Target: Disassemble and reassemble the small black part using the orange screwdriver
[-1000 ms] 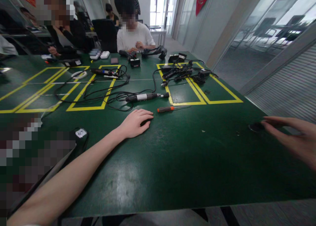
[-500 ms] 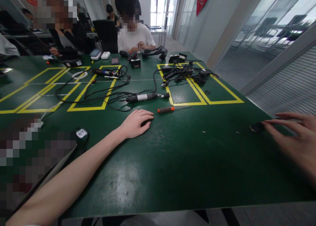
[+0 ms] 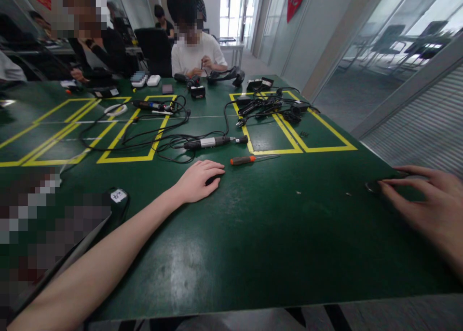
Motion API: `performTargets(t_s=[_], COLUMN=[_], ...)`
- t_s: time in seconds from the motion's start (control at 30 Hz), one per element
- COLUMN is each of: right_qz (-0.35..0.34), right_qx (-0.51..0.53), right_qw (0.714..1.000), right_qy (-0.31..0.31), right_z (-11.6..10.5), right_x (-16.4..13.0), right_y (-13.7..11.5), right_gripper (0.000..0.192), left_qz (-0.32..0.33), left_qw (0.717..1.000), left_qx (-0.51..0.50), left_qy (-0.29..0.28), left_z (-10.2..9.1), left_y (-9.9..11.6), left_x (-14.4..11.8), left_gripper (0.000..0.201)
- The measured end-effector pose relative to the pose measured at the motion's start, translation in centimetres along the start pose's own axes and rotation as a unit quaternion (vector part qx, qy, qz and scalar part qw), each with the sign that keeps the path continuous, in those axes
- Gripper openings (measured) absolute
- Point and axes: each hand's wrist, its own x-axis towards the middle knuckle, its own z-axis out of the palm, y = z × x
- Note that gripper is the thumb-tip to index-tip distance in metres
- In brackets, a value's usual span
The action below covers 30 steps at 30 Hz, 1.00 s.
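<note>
My left hand [image 3: 198, 180] lies palm down on the green table [image 3: 260, 244], its fingers curved loosely over a small dark object [image 3: 216, 179] that is mostly hidden. An orange-handled screwdriver [image 3: 249, 159] lies just beyond its fingertips. My right hand [image 3: 428, 203] reaches in from the right edge with its fingers spread. Its fingertips touch a small flat black part [image 3: 372, 186] near the table's right edge, without closing around it.
A black electric screwdriver [image 3: 213, 142] with tangled cables lies beyond my left hand. A pile of black cables and adapters [image 3: 269, 106] sits in a yellow-taped square. A black device with a white label [image 3: 118, 197] is at left. Two people sit at the far side.
My right hand has shifted slightly inward and lower, its fingertips now lying over the black part. My left hand has not moved.
</note>
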Motion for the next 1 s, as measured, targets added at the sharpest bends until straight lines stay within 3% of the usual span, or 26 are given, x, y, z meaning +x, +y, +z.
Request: performTargets(t_s=[0.37, 0.87, 1.0], right_qz=[0.002, 0.148, 0.114], right_qx=[-0.022, 0.009, -0.009], right_qw=[1.0, 0.988, 0.992], right_qy=[-0.004, -0.052, -0.056], right_z=[0.1, 0.4, 0.0], right_x=[-0.3, -1.4, -1.3], right_y=[-0.5, -0.7, -0.8], right_gripper=[0.027, 0.015, 0.02], left_qz=[-0.004, -0.006, -0.009], left_qw=[1.0, 1.0, 1.0], left_qx=[0.002, -0.001, 0.001], left_qy=[0.0, -0.002, -0.009], left_z=[0.0, -0.1, -0.1], left_y=[0.0, 0.1, 0.2], left_x=[-0.1, -0.1, 0.0], left_gripper=[0.033, 0.033, 0.033])
